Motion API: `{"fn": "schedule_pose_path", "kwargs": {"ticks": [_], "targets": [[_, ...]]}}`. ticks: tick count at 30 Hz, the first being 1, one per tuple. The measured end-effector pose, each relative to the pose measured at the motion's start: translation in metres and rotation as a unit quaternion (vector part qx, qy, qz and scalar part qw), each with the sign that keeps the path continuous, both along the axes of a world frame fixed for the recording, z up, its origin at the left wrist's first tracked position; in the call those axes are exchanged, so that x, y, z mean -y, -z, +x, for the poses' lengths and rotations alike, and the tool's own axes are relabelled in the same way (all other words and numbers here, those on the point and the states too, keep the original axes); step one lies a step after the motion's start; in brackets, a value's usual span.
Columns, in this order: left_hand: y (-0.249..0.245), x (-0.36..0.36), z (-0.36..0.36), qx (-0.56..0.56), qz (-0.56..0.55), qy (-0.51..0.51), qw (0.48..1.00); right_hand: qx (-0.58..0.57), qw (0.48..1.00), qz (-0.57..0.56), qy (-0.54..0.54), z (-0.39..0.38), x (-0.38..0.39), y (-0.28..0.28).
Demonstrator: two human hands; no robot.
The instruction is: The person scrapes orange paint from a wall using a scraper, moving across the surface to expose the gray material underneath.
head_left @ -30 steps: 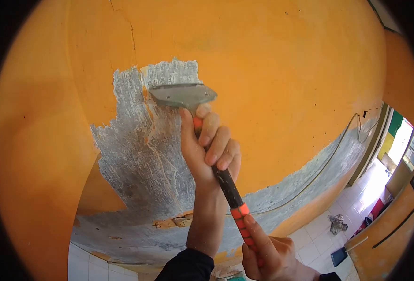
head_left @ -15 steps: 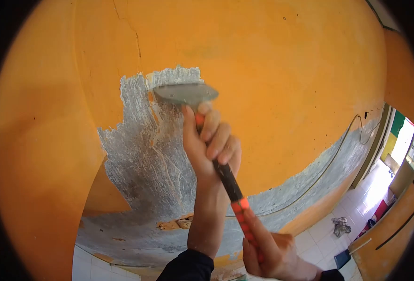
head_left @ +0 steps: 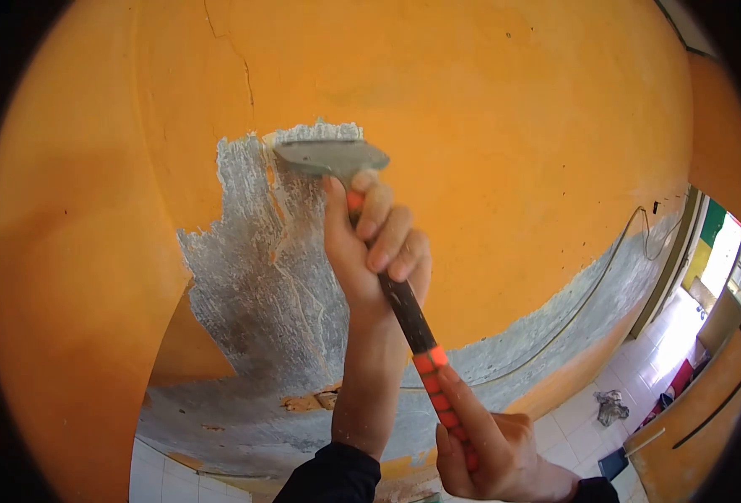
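A long-handled scraper (head_left: 333,156) lies with its wide metal blade against the wall, near the top of a grey patch (head_left: 257,285) where the orange paint is gone. My left hand (head_left: 379,239) wraps around the handle just below the blade, thumb pointing up. Lower down, my right hand (head_left: 492,457) grips the red-and-black end of the handle, its index finger stretched along it. The handle slants from upper left to lower right. Ragged paint edges border the patch, and thin orange strips remain inside it.
Orange paint covers the surrounding wall (head_left: 488,168), with a crack at upper left. A cable (head_left: 588,298) runs along the lower grey band. At right are a doorway (head_left: 718,260), a tiled floor (head_left: 576,419), a crumpled bag (head_left: 611,408) and a dark dustpan-like object (head_left: 613,463).
The scraper blade has slid slightly up the wall, nearer the upper paint edge. Both hands keep their hold on the handle, and the left has risen a little with it.
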State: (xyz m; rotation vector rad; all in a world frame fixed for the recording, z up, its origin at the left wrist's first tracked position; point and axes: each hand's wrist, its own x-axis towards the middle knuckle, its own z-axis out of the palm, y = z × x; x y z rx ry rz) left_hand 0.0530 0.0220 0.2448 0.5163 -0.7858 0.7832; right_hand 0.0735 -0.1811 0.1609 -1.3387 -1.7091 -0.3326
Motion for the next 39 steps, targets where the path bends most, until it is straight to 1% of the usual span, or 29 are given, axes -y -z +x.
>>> {"fn": "schedule_pose_path", "kwargs": {"ticks": [2, 5, 7, 9, 12, 17, 19, 21, 24, 26, 27, 30, 31, 33, 34, 35, 36, 37, 38, 39], "targets": [[-0.011, 0.000, 0.000, 0.013, -0.007, 0.005, 1.000, -0.004, 1.000, 0.000, 0.001, -0.001, -0.002, -0.009], [0.004, 0.000, -0.002, 0.004, -0.007, -0.003, 1.000, 0.005, 1.000, 0.002, 0.006, -0.002, 0.000, -0.005], [-0.001, -0.003, -0.001, 0.017, -0.003, 0.000, 1.000, 0.020, 1.000, 0.004, 0.013, 0.002, -0.001, -0.002], [-0.011, -0.003, 0.001, 0.030, -0.008, 0.007, 0.999, -0.005, 0.999, 0.043, -0.003, 0.004, -0.002, -0.009], [0.000, 0.001, -0.001, 0.011, -0.011, 0.000, 1.000, -0.040, 0.998, 0.039, -0.020, -0.001, 0.007, -0.009], [-0.011, -0.001, 0.002, 0.030, -0.015, 0.027, 0.999, -0.030, 0.999, 0.037, -0.014, 0.001, 0.005, -0.011], [0.003, -0.002, 0.002, 0.015, -0.008, 0.015, 1.000, -0.036, 0.998, 0.039, -0.017, 0.002, 0.005, -0.009], [0.009, -0.003, 0.002, 0.003, -0.003, 0.003, 1.000, 0.016, 0.999, -0.035, 0.019, 0.002, 0.003, 0.000], [0.006, -0.006, 0.000, -0.010, 0.003, -0.009, 1.000, 0.039, 0.999, -0.011, -0.001, 0.013, -0.004, 0.002], [0.004, -0.004, 0.000, -0.010, -0.005, -0.001, 1.000, 0.032, 0.999, -0.011, 0.001, 0.014, -0.006, 0.013], [0.011, -0.001, -0.002, -0.030, -0.020, -0.035, 0.999, 0.034, 0.999, -0.003, 0.007, 0.016, -0.009, 0.019], [0.064, -0.001, -0.006, -0.063, -0.036, -0.021, 0.997, -0.002, 1.000, -0.029, -0.001, 0.012, -0.011, 0.066], [0.083, 0.000, -0.008, -0.064, -0.037, -0.024, 0.997, -0.022, 0.997, -0.078, 0.006, 0.008, -0.008, 0.083], [0.121, 0.003, -0.014, -0.130, -0.053, -0.037, 0.989, -0.047, 0.997, -0.069, -0.008, 0.003, -0.010, 0.119], [0.136, 0.007, -0.018, -0.135, -0.054, -0.038, 0.989, -0.072, 0.996, -0.058, -0.018, -0.002, -0.011, 0.136], [0.149, 0.011, -0.023, -0.179, -0.066, -0.065, 0.979, -0.077, 0.995, -0.060, -0.018, -0.007, -0.010, 0.154], [0.162, 0.013, -0.026, -0.220, -0.079, -0.092, 0.968, -0.130, 0.988, -0.084, -0.029, -0.010, -0.007, 0.172], [0.177, 0.012, -0.029, -0.222, -0.085, -0.089, 0.967, -0.182, 0.976, -0.111, -0.038, -0.012, -0.005, 0.185], [0.193, 0.011, -0.033, -0.244, -0.096, -0.087, 0.961, -0.186, 0.975, -0.120, -0.035, -0.014, -0.002, 0.193], [0.210, 0.012, -0.036, -0.267, -0.108, -0.085, 0.954, -0.271, 0.944, -0.187, -0.029, -0.018, 0.001, 0.201]]}}
